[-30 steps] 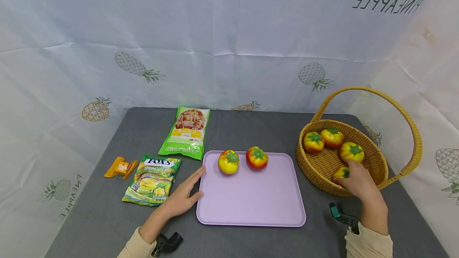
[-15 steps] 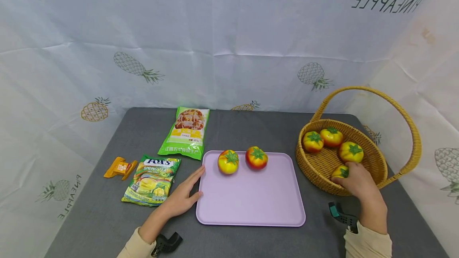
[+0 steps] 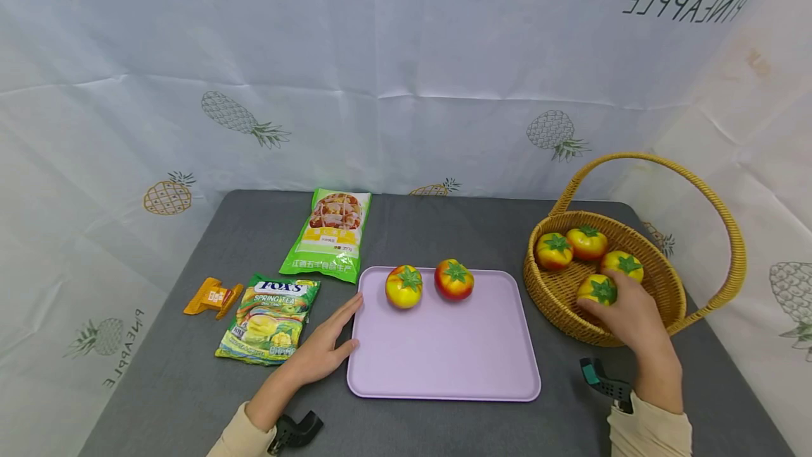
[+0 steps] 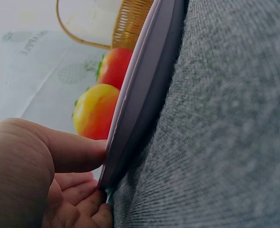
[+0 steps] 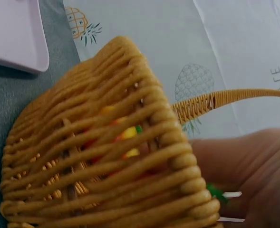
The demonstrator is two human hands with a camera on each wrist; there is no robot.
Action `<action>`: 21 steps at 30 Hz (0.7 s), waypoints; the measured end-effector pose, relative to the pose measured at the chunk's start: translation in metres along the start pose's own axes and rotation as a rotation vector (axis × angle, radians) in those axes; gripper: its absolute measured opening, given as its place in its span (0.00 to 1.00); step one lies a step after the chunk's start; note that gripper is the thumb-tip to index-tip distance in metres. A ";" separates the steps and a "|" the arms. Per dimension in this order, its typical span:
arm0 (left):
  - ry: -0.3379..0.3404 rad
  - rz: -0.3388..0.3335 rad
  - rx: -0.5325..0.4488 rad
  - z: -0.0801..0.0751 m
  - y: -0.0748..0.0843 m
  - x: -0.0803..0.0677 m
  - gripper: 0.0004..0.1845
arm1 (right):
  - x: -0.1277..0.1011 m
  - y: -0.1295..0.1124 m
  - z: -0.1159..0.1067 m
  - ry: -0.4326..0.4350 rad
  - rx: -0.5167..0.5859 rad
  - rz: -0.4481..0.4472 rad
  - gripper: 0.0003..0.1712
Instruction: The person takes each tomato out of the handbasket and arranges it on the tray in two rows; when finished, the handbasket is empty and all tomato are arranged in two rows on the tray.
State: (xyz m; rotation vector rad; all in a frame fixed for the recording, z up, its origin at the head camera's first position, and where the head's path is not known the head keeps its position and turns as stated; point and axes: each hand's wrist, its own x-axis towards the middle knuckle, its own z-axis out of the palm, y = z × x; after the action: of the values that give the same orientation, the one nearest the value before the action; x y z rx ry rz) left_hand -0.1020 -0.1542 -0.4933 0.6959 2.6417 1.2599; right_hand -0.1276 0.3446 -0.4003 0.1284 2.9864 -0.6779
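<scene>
My right hand [image 3: 631, 310] reaches into the wicker basket [image 3: 558, 312] and grips a yellow-red tomato [image 3: 596, 289] with a green leafy top, thumb on the near side. In the right wrist view the basket wall [image 5: 97, 156] hides most of that grip. Several more tomatoes lie in the basket, one [image 3: 622, 266] right beside my fingers. My left hand [image 3: 323, 348] rests at the left edge of the lilac tray [image 3: 444, 358], fingers extended, thumb touching the rim in the left wrist view. Two tomatoes, a yellowish one [image 3: 403, 287] and a redder one [image 3: 454, 280], sit on the tray's far side.
Left of the tray lie a green FOX'S candy bag [image 3: 269, 319], a green-and-white food packet [image 3: 333, 235] and a small orange wrapped snack [image 3: 213, 298]. The basket's tall handle [image 3: 729, 231] arches over its right side. A pineapple-print cloth [image 3: 406, 55] hangs behind the grey table [image 3: 501, 231].
In the basket, my right hand has shifted slightly up and left with its tomato, which now shows more of its green top. The left hand and the tray have stayed put.
</scene>
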 end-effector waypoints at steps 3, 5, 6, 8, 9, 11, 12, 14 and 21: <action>0.002 0.003 0.000 0.000 0.000 0.000 0.36 | 0.000 -0.004 0.001 0.060 0.033 -0.020 0.52; 0.003 0.004 0.000 0.000 0.000 0.000 0.36 | 0.000 -0.008 0.002 0.106 0.060 -0.038 0.51; 0.003 0.003 0.001 0.000 0.000 0.000 0.36 | 0.000 -0.010 0.003 0.129 0.075 -0.047 0.51; 0.003 0.002 0.001 0.000 0.000 0.000 0.36 | -0.001 -0.015 0.004 0.177 0.103 -0.072 0.49; 0.002 0.001 0.002 0.000 0.000 0.000 0.36 | -0.001 -0.017 0.005 0.202 0.115 -0.087 0.48; 0.002 0.002 -0.001 0.000 0.000 0.000 0.36 | 0.000 -0.022 0.008 0.251 0.144 -0.116 0.47; 0.001 0.002 -0.001 0.000 0.000 0.000 0.36 | 0.000 -0.025 0.009 0.276 0.159 -0.132 0.46; 0.001 0.002 -0.001 0.000 0.000 0.000 0.36 | 0.000 -0.030 0.013 0.322 0.185 -0.161 0.45; -0.004 -0.008 -0.004 0.000 0.001 0.000 0.36 | 0.002 -0.047 0.025 0.416 0.263 -0.246 0.44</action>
State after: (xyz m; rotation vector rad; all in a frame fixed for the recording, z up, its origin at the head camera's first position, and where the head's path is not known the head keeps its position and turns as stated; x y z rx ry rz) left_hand -0.1020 -0.1537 -0.4929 0.6857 2.6348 1.2603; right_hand -0.1326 0.2918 -0.4034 -0.0989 3.3206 -1.2089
